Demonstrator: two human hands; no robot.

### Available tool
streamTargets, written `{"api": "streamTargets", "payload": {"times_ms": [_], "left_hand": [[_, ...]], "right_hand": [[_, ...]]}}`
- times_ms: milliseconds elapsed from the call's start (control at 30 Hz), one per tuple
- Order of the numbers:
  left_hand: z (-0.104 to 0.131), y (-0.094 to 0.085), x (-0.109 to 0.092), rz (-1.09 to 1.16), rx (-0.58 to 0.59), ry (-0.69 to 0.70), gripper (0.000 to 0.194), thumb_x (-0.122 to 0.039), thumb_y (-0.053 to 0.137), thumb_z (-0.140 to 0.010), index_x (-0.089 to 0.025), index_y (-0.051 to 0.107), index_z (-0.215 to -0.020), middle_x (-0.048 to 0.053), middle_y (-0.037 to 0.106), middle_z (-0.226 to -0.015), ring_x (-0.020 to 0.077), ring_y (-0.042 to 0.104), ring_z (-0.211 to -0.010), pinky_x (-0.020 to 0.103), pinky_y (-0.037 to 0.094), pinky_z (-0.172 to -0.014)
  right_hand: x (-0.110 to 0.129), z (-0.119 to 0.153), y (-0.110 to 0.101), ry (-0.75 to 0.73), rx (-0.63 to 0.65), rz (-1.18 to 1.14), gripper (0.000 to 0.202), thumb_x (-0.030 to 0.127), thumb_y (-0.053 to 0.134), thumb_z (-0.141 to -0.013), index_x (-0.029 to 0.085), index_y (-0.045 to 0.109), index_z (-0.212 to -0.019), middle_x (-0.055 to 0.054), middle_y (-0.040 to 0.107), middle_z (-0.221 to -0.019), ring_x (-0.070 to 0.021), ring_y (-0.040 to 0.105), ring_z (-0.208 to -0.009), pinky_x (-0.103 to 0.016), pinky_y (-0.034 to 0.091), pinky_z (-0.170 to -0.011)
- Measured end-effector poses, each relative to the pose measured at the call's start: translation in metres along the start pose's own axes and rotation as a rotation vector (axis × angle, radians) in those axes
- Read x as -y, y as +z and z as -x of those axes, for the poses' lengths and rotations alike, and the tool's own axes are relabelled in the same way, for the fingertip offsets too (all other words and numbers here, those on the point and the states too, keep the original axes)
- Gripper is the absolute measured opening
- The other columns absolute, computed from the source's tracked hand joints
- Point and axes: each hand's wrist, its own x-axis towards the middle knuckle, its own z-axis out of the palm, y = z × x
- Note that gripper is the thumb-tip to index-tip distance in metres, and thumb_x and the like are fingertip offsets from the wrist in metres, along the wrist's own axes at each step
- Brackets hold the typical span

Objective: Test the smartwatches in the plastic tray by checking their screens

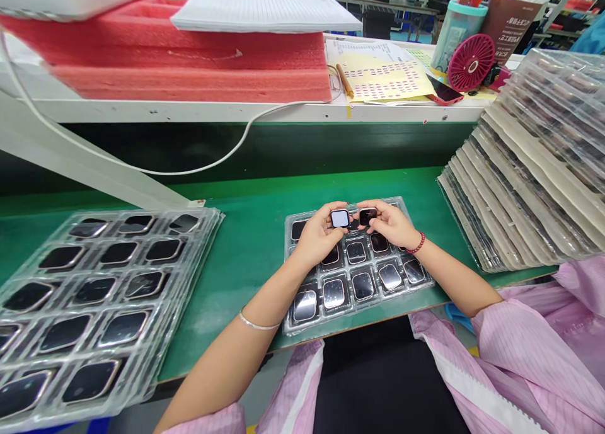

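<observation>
Between the thumb and fingers of my left hand (317,234) is a smartwatch (339,218) with a lit, whitish screen. My right hand (391,225) grips a second smartwatch (367,217), whose screen is dark. The two watches are held side by side, close together, faces toward me. Right below both hands lies a clear plastic tray (312,324) with dark-screened watches in its compartments. My hands and forearms cover some of those compartments.
At left stands a stack of clear trays (189,295) full of watches. A tall leaning stack of trays (515,194) rises at right. Behind are a shelf edge (212,111), red foam (198,62), a white cable (189,172), a pink fan (471,62) and a phone (444,91).
</observation>
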Motion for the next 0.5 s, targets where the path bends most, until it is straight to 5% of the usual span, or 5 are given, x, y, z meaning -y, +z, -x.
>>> {"api": "streamTargets", "payload": {"times_ms": [500], "left_hand": [[0.0004,0.0003,-0.0013,0.006,0.012,0.007,0.055,-0.008,0.055,-0.065,-0.018,0.056,-0.119,0.008,0.07,-0.107,0.0219,0.067,-0.102,0.037,0.055,-0.09]], "right_hand": [[-0.0041,-0.0017,-0.0024,-0.023,-0.007,0.028,0.054,0.005,0.046,-0.074,0.019,0.05,-0.126,-0.008,0.067,-0.117,-0.0188,0.071,-0.095,-0.032,0.062,-0.076]]}}
